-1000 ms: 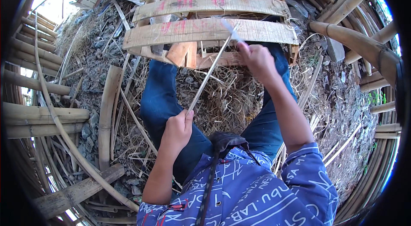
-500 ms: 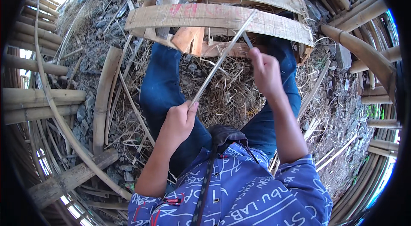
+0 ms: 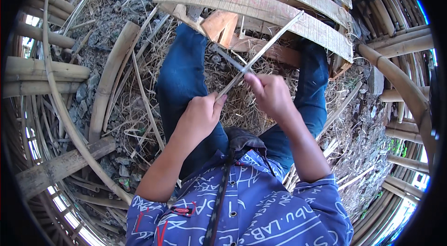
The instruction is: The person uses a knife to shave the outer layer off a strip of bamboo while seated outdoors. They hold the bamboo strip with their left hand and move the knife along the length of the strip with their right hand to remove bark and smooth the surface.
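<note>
My left hand (image 3: 201, 114) is closed around the lower end of a thin bamboo strip (image 3: 277, 36), which slants up and to the right away from me. In my right hand (image 3: 271, 96) is a knife (image 3: 229, 59), its handle hidden by the fingers. The grey blade points up and left and crosses the strip just beyond my left hand. Both hands are close together between my knees. Past the hands stands a low slatted wooden bench (image 3: 256, 2), and the strip's far end overlaps its nearest slat in view. An orange-brown wood block (image 3: 219, 26) sits under that slat.
Bamboo shavings and grey stones cover the ground. At left lie a split bamboo piece (image 3: 111, 76), a long bent bamboo strip (image 3: 69, 118) and a thick bamboo pole (image 3: 65, 164). A curved bamboo pole (image 3: 404, 87) and stacked bamboo stand at right.
My right hand has drawn the knife down and left along the strip, toward my left hand. The blade now crosses the strip nearer its held end. The whole view has shifted slightly.
</note>
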`<act>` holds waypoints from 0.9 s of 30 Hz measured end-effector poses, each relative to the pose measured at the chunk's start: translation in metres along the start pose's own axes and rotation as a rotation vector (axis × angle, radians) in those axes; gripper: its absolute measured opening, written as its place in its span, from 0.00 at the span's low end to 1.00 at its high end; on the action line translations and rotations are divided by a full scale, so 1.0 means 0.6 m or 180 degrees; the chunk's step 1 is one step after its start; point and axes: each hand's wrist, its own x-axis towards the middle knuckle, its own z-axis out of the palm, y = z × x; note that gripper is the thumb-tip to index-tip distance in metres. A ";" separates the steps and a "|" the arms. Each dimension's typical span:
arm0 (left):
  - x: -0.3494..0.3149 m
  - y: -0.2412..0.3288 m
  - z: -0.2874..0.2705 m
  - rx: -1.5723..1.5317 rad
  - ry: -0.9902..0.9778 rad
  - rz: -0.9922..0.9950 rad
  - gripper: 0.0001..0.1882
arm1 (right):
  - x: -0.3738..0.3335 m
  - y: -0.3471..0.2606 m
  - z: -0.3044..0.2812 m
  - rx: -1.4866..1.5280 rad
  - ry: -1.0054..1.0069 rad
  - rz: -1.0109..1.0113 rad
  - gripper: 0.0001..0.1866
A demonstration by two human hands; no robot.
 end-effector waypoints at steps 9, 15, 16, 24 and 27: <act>0.003 -0.001 0.007 0.0063 0.0020 0.0000 0.17 | -0.028 -0.015 0.037 -0.0509 0.0107 -0.0294 0.25; -0.002 0.003 0.003 0.0114 0.0052 -0.0137 0.16 | 0.013 -0.024 0.001 -0.0497 0.0606 0.0148 0.28; -0.003 0.002 0.003 0.0219 0.0077 -0.0106 0.16 | -0.004 -0.029 0.015 -0.0528 0.0465 -0.0003 0.28; -0.007 0.006 0.008 0.0272 0.0182 -0.0048 0.17 | 0.028 -0.012 -0.026 -0.0742 0.0503 0.0437 0.30; -0.009 0.001 0.011 0.0381 0.0216 -0.0024 0.17 | -0.020 -0.023 0.009 -0.0809 0.0030 0.0156 0.30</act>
